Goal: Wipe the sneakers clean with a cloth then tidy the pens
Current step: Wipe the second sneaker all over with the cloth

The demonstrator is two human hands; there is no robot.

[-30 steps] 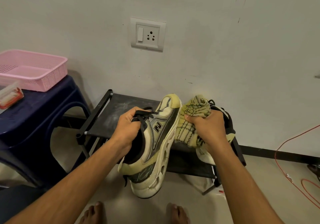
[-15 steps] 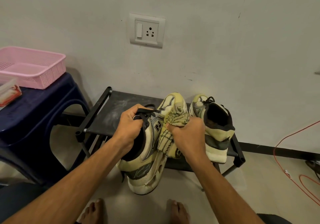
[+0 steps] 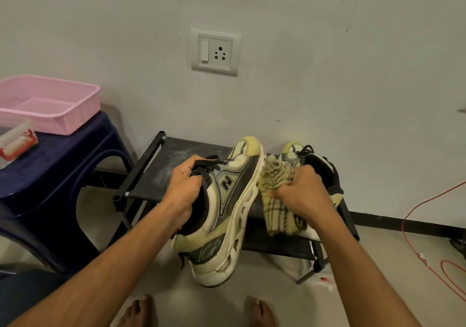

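Note:
My left hand [image 3: 185, 188] grips a cream, yellow and black sneaker [image 3: 227, 215] by its collar and laces, holding it on its side above the black shoe rack [image 3: 161, 170]. A bunched yellow checked cloth [image 3: 276, 198] is clutched in my right hand [image 3: 301, 193] just to the right of the held shoe's sole. The second sneaker [image 3: 312, 165] stands on the rack behind my right hand, partly hidden by it.
A dark blue plastic stool [image 3: 58, 170] at the left carries a pink basket [image 3: 48, 104] and a clear box with red clips [image 3: 16, 142]. A wall socket [image 3: 215, 51] sits above. A red cable [image 3: 426, 228] runs over the floor at right. My bare feet [image 3: 199, 311] are below.
My right hand with the cloth came off the side of the held sneaker and moved right, clear of the sole. The held sneaker's side with the N logo is uncovered now.

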